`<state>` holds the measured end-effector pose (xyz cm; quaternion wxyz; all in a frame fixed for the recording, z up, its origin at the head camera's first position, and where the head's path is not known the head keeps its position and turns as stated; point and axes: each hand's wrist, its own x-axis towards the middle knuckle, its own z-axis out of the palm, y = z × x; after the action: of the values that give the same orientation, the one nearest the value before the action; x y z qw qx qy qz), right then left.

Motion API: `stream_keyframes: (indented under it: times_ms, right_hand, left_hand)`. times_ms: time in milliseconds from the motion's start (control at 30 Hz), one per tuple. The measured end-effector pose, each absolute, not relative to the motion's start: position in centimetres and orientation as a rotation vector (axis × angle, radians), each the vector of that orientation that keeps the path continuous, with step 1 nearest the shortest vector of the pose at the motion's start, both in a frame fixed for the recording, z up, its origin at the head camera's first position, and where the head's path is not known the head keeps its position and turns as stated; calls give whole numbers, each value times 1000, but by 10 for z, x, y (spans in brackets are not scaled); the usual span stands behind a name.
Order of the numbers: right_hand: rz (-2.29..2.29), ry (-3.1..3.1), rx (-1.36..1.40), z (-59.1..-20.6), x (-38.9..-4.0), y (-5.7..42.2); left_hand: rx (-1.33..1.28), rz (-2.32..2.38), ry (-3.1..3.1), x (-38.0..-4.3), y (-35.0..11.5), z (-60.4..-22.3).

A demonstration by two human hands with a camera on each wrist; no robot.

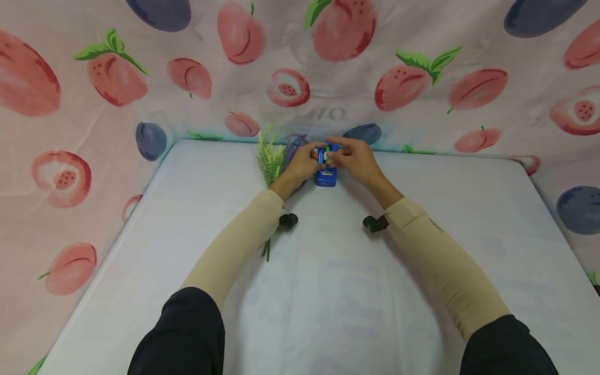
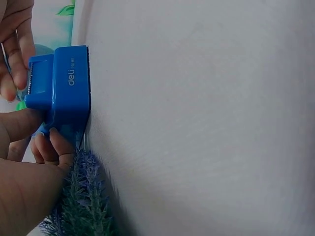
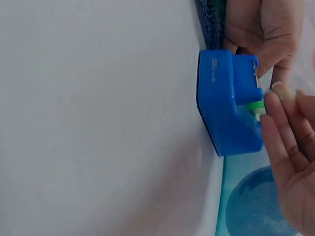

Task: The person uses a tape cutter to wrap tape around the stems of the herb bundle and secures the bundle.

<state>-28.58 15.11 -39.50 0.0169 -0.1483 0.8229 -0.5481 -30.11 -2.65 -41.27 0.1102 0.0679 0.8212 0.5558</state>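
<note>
A blue tape dispenser [image 1: 326, 179] with a serrated cutting edge stands at the back of the table. Its side reads "deli" in the left wrist view. My left hand [image 1: 302, 164] grips it: thumb on top, curled fingertips against its side [image 2: 69, 108]. A green and white tape core [image 3: 256, 109] shows in its hollow. At that core are the fingertips of my right hand [image 1: 358, 159]; from the right wrist view I cannot tell whether they pinch it. Purple artificial flowers [image 2: 83, 191] lie right beside my left hand.
Yellow-green artificial flower sprigs [image 1: 271, 161] lie left of the dispenser, their stems [image 1: 266, 250] reaching toward the front under my left forearm. A fruit-print cloth [image 1: 290, 31] hangs behind the white table [image 1: 328, 291]. A small black device [image 1: 375, 224] sits at each wrist.
</note>
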Motion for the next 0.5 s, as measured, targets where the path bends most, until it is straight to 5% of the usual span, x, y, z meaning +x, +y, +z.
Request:
stream_keyframes:
  times_ms: [500]
  right_hand:
    - [-1535, 2654, -302, -393, -271, 146]
  left_hand:
    - [226, 1633, 2422, -301, -27, -413]
